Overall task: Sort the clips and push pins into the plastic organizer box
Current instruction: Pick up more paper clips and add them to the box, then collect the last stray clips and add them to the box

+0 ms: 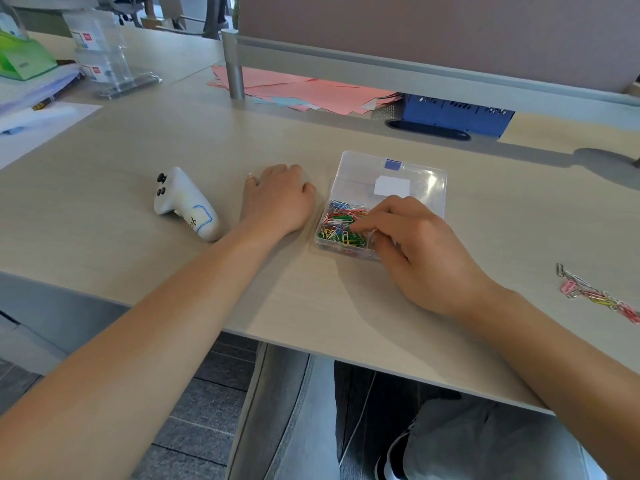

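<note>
A clear plastic organizer box lies open on the desk, its lid folded back with a blue latch and a white label. Several coloured paper clips fill its near compartment. My right hand reaches over the box's near right corner, fingers curled and fingertips down among the clips; whether it pinches one is hidden. Left of the box my left hand rests on the desk with curled fingers, holding nothing. A small pile of loose coloured clips lies at the far right of the desk.
A white handheld controller lies left of my left hand. Pink paper sheets and a blue basket sit under the partition at the back. Clear acrylic holders and stacked papers stand at the far left. The desk's front edge is close.
</note>
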`<action>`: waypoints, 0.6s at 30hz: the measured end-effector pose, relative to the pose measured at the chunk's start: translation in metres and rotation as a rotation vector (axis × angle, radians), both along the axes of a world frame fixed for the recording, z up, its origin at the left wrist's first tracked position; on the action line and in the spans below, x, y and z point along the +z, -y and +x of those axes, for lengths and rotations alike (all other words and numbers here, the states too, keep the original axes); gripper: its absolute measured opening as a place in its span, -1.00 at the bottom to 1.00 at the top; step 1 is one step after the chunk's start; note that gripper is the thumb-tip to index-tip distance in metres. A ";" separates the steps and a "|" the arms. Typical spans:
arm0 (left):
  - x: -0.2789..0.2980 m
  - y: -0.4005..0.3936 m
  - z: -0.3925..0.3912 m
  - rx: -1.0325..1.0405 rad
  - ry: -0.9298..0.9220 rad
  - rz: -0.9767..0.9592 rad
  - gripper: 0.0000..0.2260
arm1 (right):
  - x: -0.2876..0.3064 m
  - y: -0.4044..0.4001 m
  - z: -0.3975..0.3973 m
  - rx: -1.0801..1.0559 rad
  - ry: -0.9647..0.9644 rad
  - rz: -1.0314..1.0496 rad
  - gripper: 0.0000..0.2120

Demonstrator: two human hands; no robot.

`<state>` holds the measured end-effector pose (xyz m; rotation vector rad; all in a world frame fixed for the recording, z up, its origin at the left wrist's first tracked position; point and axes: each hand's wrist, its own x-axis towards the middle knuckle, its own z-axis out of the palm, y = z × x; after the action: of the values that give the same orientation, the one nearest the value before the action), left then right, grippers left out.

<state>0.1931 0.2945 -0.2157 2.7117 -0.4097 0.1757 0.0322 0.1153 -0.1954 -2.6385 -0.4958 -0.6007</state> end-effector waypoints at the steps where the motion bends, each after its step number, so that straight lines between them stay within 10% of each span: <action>1: 0.004 0.000 -0.003 -0.002 -0.001 -0.073 -0.64 | 0.001 0.005 -0.004 -0.016 0.001 0.010 -0.68; 18: 0.055 0.167 -0.152 -0.684 0.112 -0.239 -0.67 | -0.010 0.134 -0.147 -0.648 -0.024 0.172 -0.78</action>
<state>0.0406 0.1279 -0.1604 2.1896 -1.2250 0.1677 -0.1152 -0.0191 -0.2057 -2.6062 0.4271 -0.7505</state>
